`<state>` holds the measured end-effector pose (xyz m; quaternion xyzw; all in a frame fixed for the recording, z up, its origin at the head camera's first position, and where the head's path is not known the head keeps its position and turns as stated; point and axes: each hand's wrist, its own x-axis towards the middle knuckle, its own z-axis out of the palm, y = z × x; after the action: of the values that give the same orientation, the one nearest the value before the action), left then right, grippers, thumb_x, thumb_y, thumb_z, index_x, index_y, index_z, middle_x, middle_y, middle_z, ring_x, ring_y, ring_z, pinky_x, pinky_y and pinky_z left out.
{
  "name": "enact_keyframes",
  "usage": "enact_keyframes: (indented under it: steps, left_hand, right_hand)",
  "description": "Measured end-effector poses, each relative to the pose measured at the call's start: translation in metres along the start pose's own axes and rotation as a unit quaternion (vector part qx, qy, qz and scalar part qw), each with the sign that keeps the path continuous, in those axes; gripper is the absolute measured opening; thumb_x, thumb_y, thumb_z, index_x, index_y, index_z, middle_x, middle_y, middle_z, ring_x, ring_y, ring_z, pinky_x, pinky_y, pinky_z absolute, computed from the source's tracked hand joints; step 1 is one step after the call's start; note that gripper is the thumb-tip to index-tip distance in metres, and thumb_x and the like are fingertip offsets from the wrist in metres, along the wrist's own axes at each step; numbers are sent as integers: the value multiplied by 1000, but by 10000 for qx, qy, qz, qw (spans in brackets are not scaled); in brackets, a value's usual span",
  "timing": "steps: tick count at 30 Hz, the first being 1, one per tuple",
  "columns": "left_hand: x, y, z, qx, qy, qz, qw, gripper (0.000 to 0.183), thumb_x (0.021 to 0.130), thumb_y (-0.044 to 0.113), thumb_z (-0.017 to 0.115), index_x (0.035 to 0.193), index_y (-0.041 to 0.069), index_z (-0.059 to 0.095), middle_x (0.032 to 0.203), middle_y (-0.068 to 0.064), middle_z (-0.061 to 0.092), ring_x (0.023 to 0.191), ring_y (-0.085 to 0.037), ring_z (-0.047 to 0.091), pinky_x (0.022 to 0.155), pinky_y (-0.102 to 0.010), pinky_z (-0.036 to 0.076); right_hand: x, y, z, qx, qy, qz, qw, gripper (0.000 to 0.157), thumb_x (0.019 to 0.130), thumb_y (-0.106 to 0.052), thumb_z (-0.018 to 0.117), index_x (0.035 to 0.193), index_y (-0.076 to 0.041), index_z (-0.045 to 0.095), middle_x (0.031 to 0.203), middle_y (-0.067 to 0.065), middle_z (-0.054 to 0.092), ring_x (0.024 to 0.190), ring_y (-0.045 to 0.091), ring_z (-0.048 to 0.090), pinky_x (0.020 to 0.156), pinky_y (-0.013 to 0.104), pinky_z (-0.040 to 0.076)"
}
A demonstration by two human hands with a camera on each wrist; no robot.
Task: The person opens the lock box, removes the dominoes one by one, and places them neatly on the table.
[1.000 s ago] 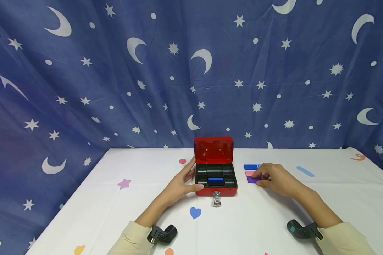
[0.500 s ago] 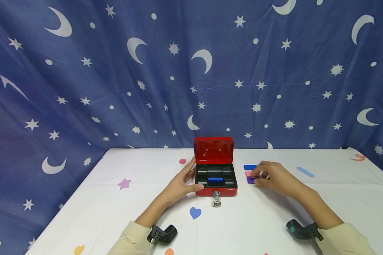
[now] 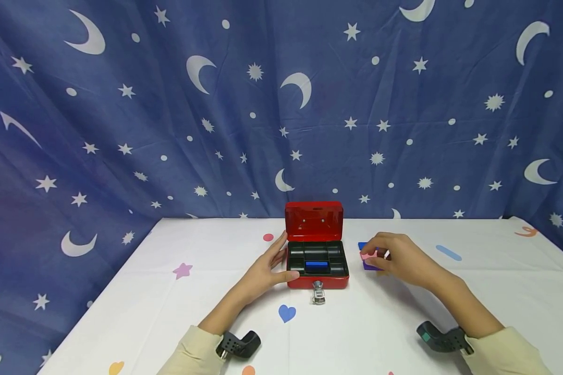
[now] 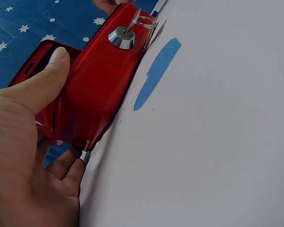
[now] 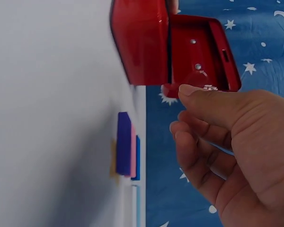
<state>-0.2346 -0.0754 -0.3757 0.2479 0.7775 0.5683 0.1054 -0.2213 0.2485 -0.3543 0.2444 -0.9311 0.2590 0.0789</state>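
A red cash box (image 3: 317, 282) stands on the table with its lid (image 3: 314, 221) raised and keys (image 3: 318, 296) in the front lock. Its black tray (image 3: 316, 250) has a blue block (image 3: 316, 264) in the front middle compartment. My left hand (image 3: 268, 273) holds the box at its left side, thumb on the front corner and fingers along the side. Over a purple block (image 5: 124, 142), a pink block (image 5: 133, 151) and a blue block (image 5: 137, 158) hovers my right hand (image 3: 394, 256). Its fingers are loosely bent, thumb apart, with nothing seen between them.
A light blue block (image 5: 136, 203) lies by the other blocks, hidden behind the right hand in the head view. White cloth (image 3: 347, 333) with printed shapes covers the table. A blue curtain (image 3: 244, 130) with moons and stars hangs behind.
My right hand has shifted a little leftward and away from me, lifting from the purple block to over the pink one. The left hand and the box have stayed put.
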Motion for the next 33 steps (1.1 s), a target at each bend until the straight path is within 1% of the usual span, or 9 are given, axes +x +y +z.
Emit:
enact_keyframes:
  steps: [3,8,11,14,20,27,33]
  left_hand:
    - [0,0,0,6,-1,4,10000,92,83,16,74,153,9,16,159,-10,12,139,-34,27,111,-44,26]
    - [0,0,0,15,-2,16,10000,92,83,17,74,153,9,16,159,-10,11,139,-33,27,111,-44,25]
    - [0,-1,0,26,1,12,10000,92,83,17,75,154,9,16,159,-9,11,139,-33,27,111,-43,25]
    - [0,-1,0,6,2,33,10000,92,83,16,75,153,9,16,159,-9,11,139,-33,27,111,-43,25]
    - [0,0,0,-76,-8,81,9999,92,83,14,75,153,7,16,158,-11,12,139,-34,28,112,-44,25]
    - [0,0,0,-139,-1,66,9999,92,82,13,75,153,7,17,158,-10,12,138,-34,29,112,-44,25]
    - [0,0,1,-96,19,46,9999,91,83,14,74,153,9,17,158,-9,13,138,-34,29,112,-44,25]
  right_hand:
    - [2,-4,-2,-73,27,-67,9999,13,83,-12,75,96,-13,73,84,-11,60,71,11,54,57,21,51]
    - [8,-11,-5,-232,158,-345,9990,16,82,-11,76,97,-15,73,89,-9,65,72,7,55,61,22,52]
    - [12,-17,-6,-159,191,-478,9985,18,81,-10,77,97,-17,72,89,-10,65,71,7,56,60,22,52]
    - [16,-25,-6,-46,158,-506,9986,20,81,-9,77,99,-16,72,89,-11,64,72,7,55,59,22,51]
    - [25,-41,1,108,83,-689,9975,19,81,-7,76,98,-14,72,87,-11,63,73,8,54,56,22,51]
    - [33,-54,11,185,-14,-854,9962,17,80,-8,77,95,-13,72,83,-12,62,73,8,55,63,22,52]
    - [35,-59,20,345,-96,-824,9960,16,80,-9,78,94,-14,73,86,-12,62,75,9,55,66,22,53]
